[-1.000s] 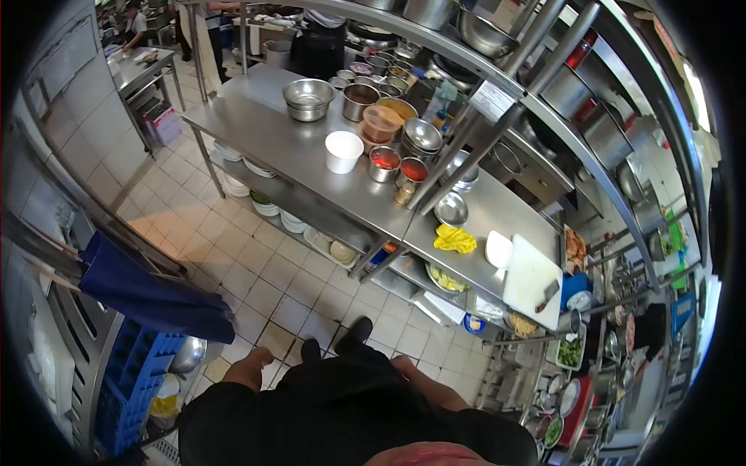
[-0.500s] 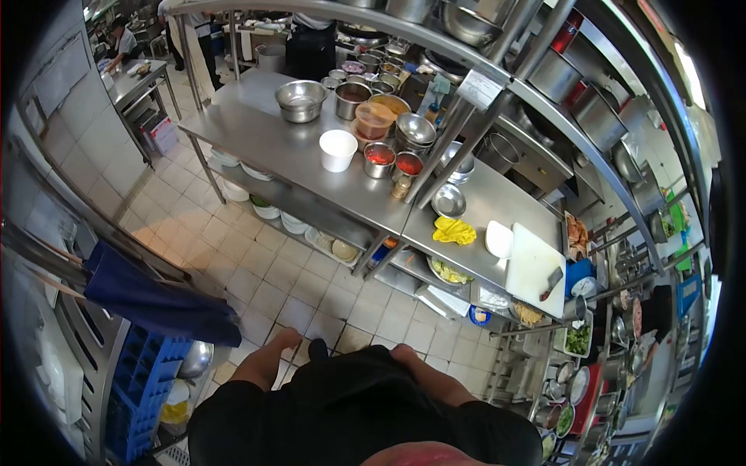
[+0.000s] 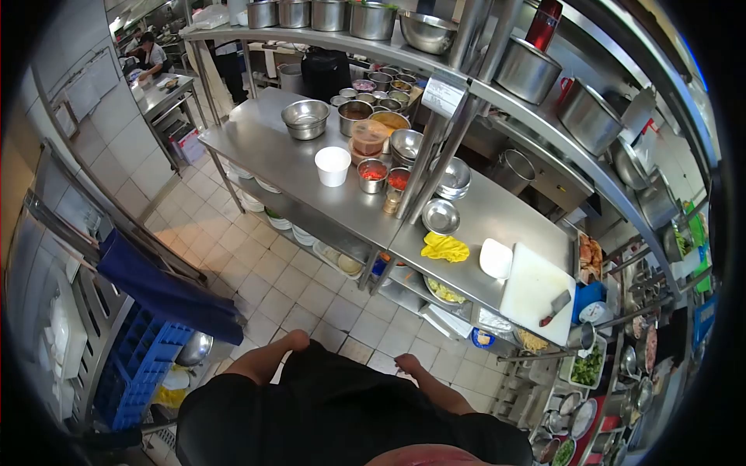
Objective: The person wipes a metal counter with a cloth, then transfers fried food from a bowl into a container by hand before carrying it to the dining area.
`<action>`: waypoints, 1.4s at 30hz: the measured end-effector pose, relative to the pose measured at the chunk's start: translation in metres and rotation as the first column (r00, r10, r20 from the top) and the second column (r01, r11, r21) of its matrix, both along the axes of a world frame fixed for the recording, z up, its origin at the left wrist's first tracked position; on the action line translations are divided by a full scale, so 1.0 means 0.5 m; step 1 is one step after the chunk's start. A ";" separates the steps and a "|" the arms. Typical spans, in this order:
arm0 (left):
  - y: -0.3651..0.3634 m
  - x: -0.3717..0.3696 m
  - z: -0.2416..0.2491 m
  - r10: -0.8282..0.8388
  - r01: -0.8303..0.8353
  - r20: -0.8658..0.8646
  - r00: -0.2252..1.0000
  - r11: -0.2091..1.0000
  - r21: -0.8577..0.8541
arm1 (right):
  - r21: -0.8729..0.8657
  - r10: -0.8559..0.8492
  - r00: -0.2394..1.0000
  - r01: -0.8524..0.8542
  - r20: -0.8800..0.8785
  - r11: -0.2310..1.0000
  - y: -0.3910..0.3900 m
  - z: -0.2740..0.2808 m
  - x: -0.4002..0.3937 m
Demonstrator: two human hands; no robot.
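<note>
My left hand (image 3: 297, 339) hangs low in front of my dark clothing, above the tiled floor, and its fingers are mostly hidden. My right hand (image 3: 406, 363) hangs lower right of it, away from my body, with its fingers loosely apart and nothing visible in them. Neither hand touches the steel table (image 3: 311, 203) ahead. On that table, nearest to me, are a white tub (image 3: 332, 166), a yellow cloth (image 3: 444, 248), a small steel bowl (image 3: 441, 217) and a white container (image 3: 496, 259). A knife (image 3: 556, 307) lies on a white cutting board (image 3: 530, 293).
Steel pots (image 3: 529, 70) line the overhead shelf. A blue cloth (image 3: 167, 287) hangs above a blue crate (image 3: 140, 369) on my left. Pots with red food (image 3: 372, 175) stand by the table's post. Another person (image 3: 152, 58) works at a far table.
The view has tilted up, showing more of the overhead shelf. My right hand has swung out from my body, and my left hand sits closer to my clothing.
</note>
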State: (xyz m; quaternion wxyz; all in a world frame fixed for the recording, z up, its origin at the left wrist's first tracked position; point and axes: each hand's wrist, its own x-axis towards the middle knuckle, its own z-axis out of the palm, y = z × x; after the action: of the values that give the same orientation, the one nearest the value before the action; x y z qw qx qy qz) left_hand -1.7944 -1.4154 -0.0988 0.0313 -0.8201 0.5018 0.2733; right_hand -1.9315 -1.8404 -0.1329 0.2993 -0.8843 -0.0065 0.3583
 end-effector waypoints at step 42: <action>-0.039 0.033 0.022 -0.126 0.139 -0.189 0.974 0.989 0.055 | 0.288 -0.315 0.944 0.329 -0.098 0.899 -0.022 -0.045 -0.065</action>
State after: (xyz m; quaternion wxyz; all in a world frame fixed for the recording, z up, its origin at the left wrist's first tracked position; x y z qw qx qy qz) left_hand -1.7776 -1.4350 -0.0879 0.0306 -0.7543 0.5465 0.3626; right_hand -1.9638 -1.8513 -0.1553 0.4852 -0.8084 0.0927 0.3202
